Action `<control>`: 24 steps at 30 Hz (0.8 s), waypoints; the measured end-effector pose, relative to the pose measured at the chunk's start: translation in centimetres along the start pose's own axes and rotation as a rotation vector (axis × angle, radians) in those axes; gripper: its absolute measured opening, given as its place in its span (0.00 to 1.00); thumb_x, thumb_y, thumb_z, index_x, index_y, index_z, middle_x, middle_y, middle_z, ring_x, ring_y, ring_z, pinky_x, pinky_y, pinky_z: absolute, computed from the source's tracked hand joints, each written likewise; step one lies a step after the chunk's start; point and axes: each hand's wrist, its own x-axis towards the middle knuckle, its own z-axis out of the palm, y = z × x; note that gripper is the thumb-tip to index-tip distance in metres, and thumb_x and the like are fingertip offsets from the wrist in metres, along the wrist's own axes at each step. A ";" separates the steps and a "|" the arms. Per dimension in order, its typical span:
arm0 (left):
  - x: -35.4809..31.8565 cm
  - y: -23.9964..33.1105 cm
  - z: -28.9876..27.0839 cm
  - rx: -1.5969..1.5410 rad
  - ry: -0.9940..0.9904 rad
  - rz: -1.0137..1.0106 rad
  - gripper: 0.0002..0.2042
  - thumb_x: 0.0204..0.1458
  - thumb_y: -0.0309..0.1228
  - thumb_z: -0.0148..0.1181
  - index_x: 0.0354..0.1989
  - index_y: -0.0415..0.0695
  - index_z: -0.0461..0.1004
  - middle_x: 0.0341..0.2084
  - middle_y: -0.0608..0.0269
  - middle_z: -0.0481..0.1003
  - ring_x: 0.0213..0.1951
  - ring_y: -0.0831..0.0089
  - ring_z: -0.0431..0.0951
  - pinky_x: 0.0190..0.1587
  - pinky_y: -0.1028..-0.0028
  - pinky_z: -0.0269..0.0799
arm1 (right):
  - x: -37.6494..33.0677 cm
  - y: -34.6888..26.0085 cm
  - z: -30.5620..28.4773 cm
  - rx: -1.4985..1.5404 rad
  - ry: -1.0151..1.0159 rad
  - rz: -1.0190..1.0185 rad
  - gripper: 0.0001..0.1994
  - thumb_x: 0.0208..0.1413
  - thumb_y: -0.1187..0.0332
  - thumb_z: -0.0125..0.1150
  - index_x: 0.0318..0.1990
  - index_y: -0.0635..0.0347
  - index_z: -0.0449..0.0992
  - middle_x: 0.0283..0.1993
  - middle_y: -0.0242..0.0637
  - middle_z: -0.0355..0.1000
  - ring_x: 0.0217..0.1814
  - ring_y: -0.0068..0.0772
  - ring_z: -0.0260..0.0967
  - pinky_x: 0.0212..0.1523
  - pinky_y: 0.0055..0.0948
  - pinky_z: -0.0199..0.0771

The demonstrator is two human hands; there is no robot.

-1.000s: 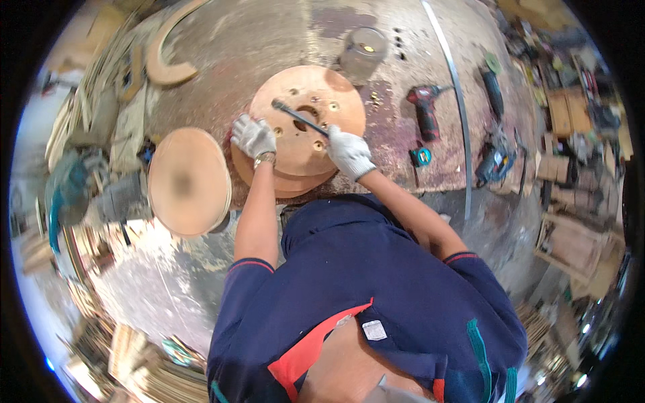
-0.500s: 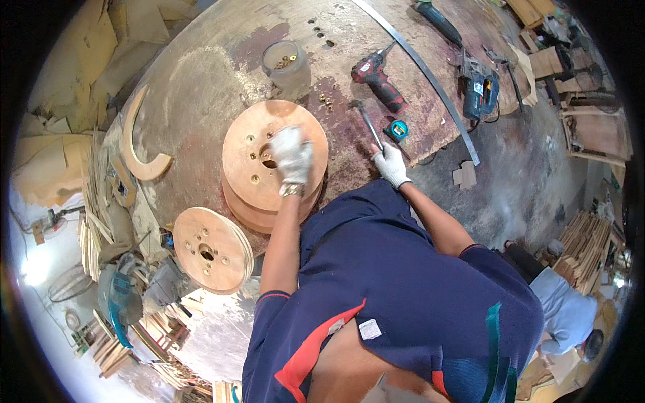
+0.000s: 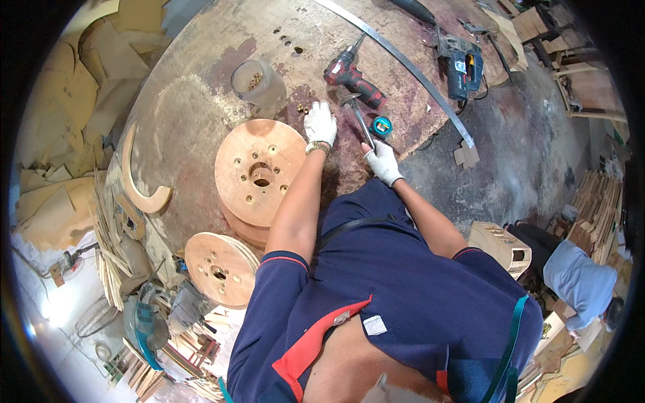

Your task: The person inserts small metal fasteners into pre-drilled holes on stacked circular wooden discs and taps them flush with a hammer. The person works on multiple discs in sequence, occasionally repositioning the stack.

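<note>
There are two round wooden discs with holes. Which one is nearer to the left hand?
The larger disc stack on the round worktable, beside the gloved left hand. The smaller disc lies lower left, beyond the table edge.

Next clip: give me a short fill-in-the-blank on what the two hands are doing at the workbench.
1. The right hand grips the handle of a ____.
2. The left hand rests palm-down on the round table, next to the ____ cordless drill.
3. Both hands wear white ____.
4. The wooden disc with a centre hole lies to the ____ of the left hand.

Missing words: hammer; red; gloves; left
</note>
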 end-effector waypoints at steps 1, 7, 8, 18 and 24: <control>-0.2 -0.3 0.1 0.009 0.016 0.012 0.22 0.52 0.37 0.65 0.54 0.44 0.70 0.49 0.51 0.73 0.47 0.55 0.79 0.49 0.57 0.74 | -0.1 -0.2 0.0 0.008 0.000 -0.001 0.19 0.65 0.53 0.61 0.40 0.66 0.77 0.27 0.41 0.71 0.30 0.28 0.65 0.35 0.35 0.69; -1.8 1.3 -3.5 -0.355 -0.009 -0.024 0.16 0.54 0.36 0.58 0.48 0.42 0.71 0.45 0.44 0.75 0.45 0.48 0.79 0.49 0.54 0.74 | 0.6 1.5 0.8 0.147 0.039 -0.061 0.19 0.66 0.55 0.60 0.38 0.66 0.77 0.25 0.33 0.70 0.29 0.23 0.62 0.33 0.32 0.66; -2.7 1.4 -4.0 -0.385 0.098 -0.013 0.14 0.53 0.35 0.59 0.46 0.43 0.72 0.44 0.47 0.77 0.46 0.49 0.79 0.48 0.55 0.75 | 0.6 1.7 0.9 0.143 0.034 -0.087 0.18 0.66 0.55 0.60 0.38 0.66 0.76 0.26 0.31 0.69 0.30 0.22 0.61 0.33 0.32 0.66; -19.8 -10.2 -10.1 -0.606 0.475 -0.484 0.04 0.50 0.26 0.64 0.33 0.43 0.77 0.28 0.55 0.79 0.32 0.57 0.80 0.38 0.63 0.75 | 1.1 0.7 0.0 0.051 -0.064 -0.007 0.21 0.67 0.51 0.58 0.37 0.65 0.76 0.25 0.29 0.67 0.28 0.21 0.59 0.30 0.29 0.63; -24.7 -13.8 -8.3 -0.186 0.441 -0.443 0.06 0.48 0.28 0.66 0.32 0.44 0.76 0.33 0.56 0.74 0.40 0.54 0.75 0.46 0.57 0.70 | 1.6 1.1 -0.3 0.063 -0.123 -0.009 0.22 0.68 0.48 0.57 0.38 0.62 0.77 0.27 0.22 0.64 0.29 0.16 0.55 0.29 0.24 0.59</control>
